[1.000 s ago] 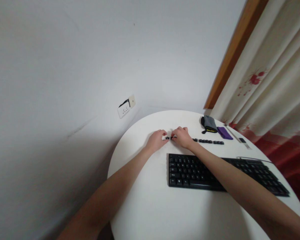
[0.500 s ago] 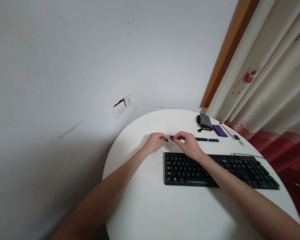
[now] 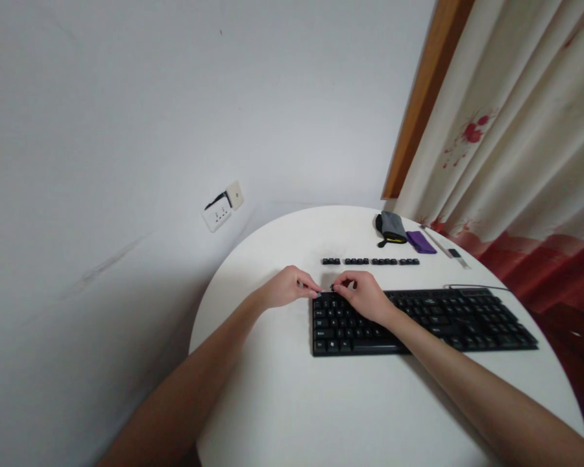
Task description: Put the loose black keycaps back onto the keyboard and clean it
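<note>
At the top left corner of the black keyboard (image 3: 423,350), my left hand (image 3: 288,287) pinches a small dark piece that looks like a keycap, mostly hidden by the fingertips. My right hand (image 3: 363,295) is just to its right, over the keyboard's back edge. Between its thumb and forefinger is a small black keycap (image 3: 332,287). Behind the hands, loose black keycaps (image 3: 357,261) lie on the white table in a row of separate groups. The right hand and forearm cover part of the keyboard.
A grey pouch (image 3: 393,227), a purple cloth (image 3: 421,242) and a thin light tool (image 3: 438,242) lie at the table's back right. The keyboard cable (image 3: 474,285) runs right. A wall socket (image 3: 217,214) is on the left, a curtain (image 3: 467,130) on the right.
Both hands have moved from the keycap row toward me, to the keyboard's top left corner, each still pinching its piece. The left end of the row is now uncovered. The view has shifted slightly.
</note>
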`<state>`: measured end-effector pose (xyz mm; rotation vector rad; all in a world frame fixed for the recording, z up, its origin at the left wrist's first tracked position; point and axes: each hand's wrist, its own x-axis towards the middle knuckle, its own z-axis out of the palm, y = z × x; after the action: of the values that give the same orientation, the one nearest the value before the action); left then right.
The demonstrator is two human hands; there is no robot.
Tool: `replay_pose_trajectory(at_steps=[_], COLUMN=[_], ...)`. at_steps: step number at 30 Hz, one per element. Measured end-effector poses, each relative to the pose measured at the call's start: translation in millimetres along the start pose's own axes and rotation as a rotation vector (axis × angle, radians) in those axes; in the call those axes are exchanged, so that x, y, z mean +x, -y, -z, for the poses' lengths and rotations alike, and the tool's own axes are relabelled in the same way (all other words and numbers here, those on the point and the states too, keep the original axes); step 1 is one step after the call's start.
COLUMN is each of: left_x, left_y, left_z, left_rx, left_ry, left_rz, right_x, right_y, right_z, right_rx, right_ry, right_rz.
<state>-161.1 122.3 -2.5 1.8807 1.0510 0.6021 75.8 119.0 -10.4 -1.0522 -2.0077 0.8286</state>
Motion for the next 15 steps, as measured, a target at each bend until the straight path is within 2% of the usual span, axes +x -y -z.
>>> replay_pose_trajectory(at_steps=[6, 15], left_x=[-2.8, -8.0], left_y=[-5.1, -25.6], left_z=[-2.0, -5.4], left_rx=[0.109, 0.492], left_ry=[-0.035, 0.003], left_rz=[-0.104, -0.288], right_x=[-3.3, -4.9], right_y=[-1.4, -4.4], right_z=[-2.1, -3.5], right_rx=[-0.001, 0.01], right_ry=[-0.007, -0.034], right_rz=[0.006, 0.022])
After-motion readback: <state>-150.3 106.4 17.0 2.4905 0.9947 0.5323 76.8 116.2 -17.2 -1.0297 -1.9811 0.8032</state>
